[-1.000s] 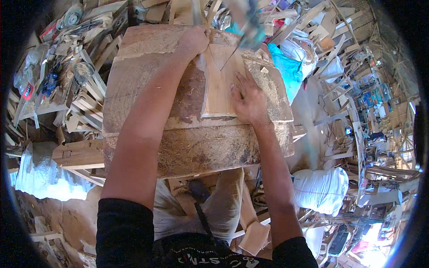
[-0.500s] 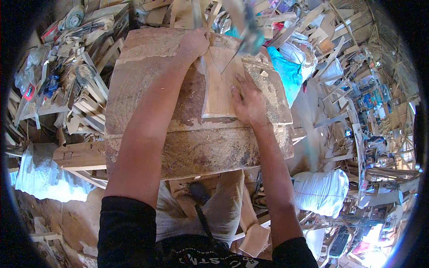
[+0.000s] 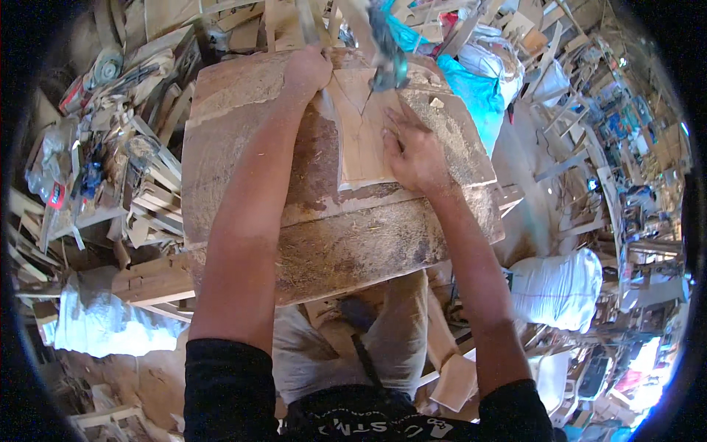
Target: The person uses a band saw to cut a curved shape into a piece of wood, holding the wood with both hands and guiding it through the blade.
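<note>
Plank [image 3: 362, 140] | right hand [image 3: 414, 151] flat on edge | left hand [image 3: 308, 70] grips far end

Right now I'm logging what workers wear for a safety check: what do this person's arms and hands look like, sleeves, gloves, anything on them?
Both arms are bare from short black sleeves down. The left hand and right hand wear no gloves; no watch, ring or wristband shows.

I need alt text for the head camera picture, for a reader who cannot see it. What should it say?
Seen from above, a person's right hand presses flat on a pale wooden board lying on a big rough wood block, while the left hand grips something at the board's far edge. A blurred teal object hangs over the board, and wood scraps lie all around.
</note>
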`<state>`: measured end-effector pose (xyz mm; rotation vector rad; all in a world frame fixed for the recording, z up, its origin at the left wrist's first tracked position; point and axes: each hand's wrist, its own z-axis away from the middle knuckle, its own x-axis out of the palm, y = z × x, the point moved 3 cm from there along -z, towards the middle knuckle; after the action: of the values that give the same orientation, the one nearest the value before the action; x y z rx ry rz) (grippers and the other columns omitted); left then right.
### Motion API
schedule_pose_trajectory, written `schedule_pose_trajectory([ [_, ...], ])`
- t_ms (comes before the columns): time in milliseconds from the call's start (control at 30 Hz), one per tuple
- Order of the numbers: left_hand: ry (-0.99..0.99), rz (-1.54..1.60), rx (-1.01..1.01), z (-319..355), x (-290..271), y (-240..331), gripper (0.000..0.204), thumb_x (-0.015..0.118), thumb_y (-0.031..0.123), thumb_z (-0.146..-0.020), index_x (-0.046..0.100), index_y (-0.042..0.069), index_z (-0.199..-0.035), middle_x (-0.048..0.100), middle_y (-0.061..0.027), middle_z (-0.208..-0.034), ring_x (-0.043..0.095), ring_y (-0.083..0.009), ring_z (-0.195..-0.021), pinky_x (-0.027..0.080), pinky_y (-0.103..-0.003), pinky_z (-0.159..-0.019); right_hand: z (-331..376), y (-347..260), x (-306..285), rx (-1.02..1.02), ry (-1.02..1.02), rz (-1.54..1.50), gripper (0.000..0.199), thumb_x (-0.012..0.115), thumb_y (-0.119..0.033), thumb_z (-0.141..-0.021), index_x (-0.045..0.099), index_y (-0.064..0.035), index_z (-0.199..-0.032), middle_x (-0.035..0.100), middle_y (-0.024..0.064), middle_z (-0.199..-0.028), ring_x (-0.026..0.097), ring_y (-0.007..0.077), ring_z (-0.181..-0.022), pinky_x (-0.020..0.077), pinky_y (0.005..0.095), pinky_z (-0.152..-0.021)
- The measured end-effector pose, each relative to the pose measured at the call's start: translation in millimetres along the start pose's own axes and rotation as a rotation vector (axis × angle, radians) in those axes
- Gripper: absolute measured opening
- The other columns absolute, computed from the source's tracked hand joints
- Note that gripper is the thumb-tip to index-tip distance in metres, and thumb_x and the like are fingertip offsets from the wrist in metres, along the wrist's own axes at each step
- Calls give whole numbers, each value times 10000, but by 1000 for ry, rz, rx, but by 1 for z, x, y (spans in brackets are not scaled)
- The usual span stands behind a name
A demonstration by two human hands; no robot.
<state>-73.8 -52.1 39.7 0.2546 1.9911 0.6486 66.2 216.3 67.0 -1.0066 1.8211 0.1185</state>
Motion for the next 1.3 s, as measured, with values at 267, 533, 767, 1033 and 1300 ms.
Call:
schedule_pose_trajectory([
  [267, 2, -61, 34, -2, -2, 0, 380, 597, 287, -915, 735, 54, -1182, 714, -272, -1154, 688, -434, -1106, 555, -506, -983, -1, 6, 4, 48, -52, 50, 418, 620, -201, -967, 640, -46, -1354, 550, 267, -1458, 627, 461, -1205, 527, 501, -1017],
  [533, 19, -63, -1, -8, 4, -5, 376, 602, 257, -909, 727, 67, -1208, 717, -267, -1153, 688, -430, -1105, 551, -502, -985, -4, 8, 5, 10, -41, 73, 422, 605, -230, -976, 639, -61, -1361, 542, 236, -1481, 678, 470, -1079, 553, 508, -964],
  [767, 76, -68, 41, -2, 2, 1, 355, 580, 273, -945, 732, 72, -1195, 723, -251, -1157, 693, -431, -1090, 552, -509, -976, -3, 14, 9, 61, -74, 114, 424, 594, -257, -986, 636, -81, -1369, 496, 235, -1525, 641, 462, -1178, 539, 517, -999],
  [1033, 32, -150, 53, 3, -9, 10, 377, 563, 331, -981, 713, 52, -1185, 722, -272, -1111, 700, -428, -1062, 553, -513, -970, -3, 8, 5, 64, -91, 165, 465, 582, -291, -992, 598, -84, -1408, 506, 250, -1507, 617, 467, -1222, 511, 544, -1037],
  [1300, -174, -63, 197, 13, -14, 29, 462, 496, 457, -1026, 685, 89, -1231, 711, -287, -1111, 685, -458, -1064, 543, -533, -953, 10, -10, 27, 334, 157, 232, 528, 574, -372, -982, 595, -48, -1398, 619, 259, -1364, 597, 487, -1226, 387, 587, -1140],
])
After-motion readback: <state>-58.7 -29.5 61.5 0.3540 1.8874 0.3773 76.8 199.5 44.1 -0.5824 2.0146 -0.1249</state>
